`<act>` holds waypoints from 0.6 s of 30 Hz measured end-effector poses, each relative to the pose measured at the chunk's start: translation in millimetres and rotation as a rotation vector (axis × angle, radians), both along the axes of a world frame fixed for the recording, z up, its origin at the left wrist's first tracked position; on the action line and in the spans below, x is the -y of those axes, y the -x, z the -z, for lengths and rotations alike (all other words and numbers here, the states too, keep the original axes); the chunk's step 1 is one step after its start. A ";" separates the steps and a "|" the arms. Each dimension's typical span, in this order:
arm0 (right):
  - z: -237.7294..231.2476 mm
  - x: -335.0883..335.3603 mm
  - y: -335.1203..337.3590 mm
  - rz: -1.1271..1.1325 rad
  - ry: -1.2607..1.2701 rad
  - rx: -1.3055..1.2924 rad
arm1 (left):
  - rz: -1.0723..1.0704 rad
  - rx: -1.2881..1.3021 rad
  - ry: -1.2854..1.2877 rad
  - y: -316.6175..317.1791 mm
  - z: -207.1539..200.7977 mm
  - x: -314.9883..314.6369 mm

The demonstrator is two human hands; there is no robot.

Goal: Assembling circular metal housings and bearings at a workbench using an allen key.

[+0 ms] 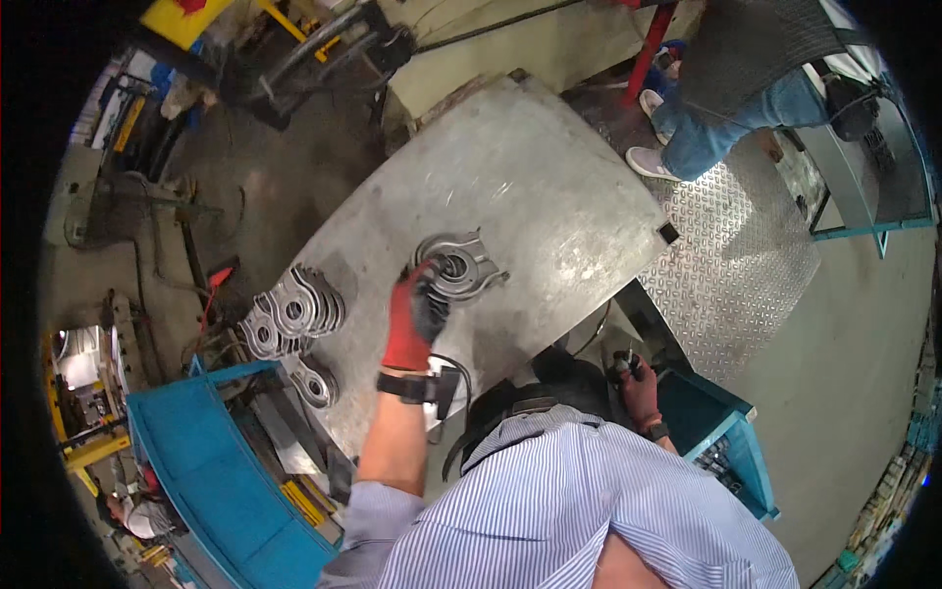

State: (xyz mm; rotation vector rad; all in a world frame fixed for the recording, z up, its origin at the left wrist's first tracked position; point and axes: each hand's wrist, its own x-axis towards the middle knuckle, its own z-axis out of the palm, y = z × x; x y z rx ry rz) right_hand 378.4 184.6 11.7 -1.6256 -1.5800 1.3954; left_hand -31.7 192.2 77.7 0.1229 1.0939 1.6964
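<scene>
Left hand (412, 316), in a red glove, grips a metal casting (459, 267) lying mid-table (549, 187). Right hand (640, 391), also gloved, is clenched on a small dark tool (624, 365) below the table edge; the tool is mostly hidden. One stack of castings (292, 312) sits left of the held one, count unclear, with one more (314, 385) below it.

Grey ringed metal casting (459, 265) flat on steel table, gripped.

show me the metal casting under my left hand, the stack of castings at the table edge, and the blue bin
metal casting (469, 265), head view, on its ring-shaped top.
stack of castings (294, 312), head view, on the topmost piece.
blue bin (211, 466), head view, on its inner wall.
</scene>
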 end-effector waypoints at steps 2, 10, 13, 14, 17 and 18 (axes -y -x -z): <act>-8.7 0.2 6.3 -0.062 -0.020 0.086 | -0.146 0.213 -0.059 -23.8 21.0 18.0; 39.2 31.0 10.3 -0.102 0.013 0.088 | 0.143 -0.265 0.389 -49.8 50.7 82.1; 47.9 48.0 18.9 -0.047 0.047 0.038 | 0.555 -1.261 0.693 -29.5 45.3 91.5; 48.5 52.9 23.2 -0.027 0.083 -0.002 | 0.438 -1.557 0.533 -22.3 49.7 90.6; 36.4 66.3 36.4 -0.010 0.252 -0.142 | 0.475 -1.565 0.588 -12.2 39.9 63.3; 28.2 71.0 44.3 -0.033 0.264 -0.150 | 0.507 -1.618 0.573 -7.5 43.6 59.4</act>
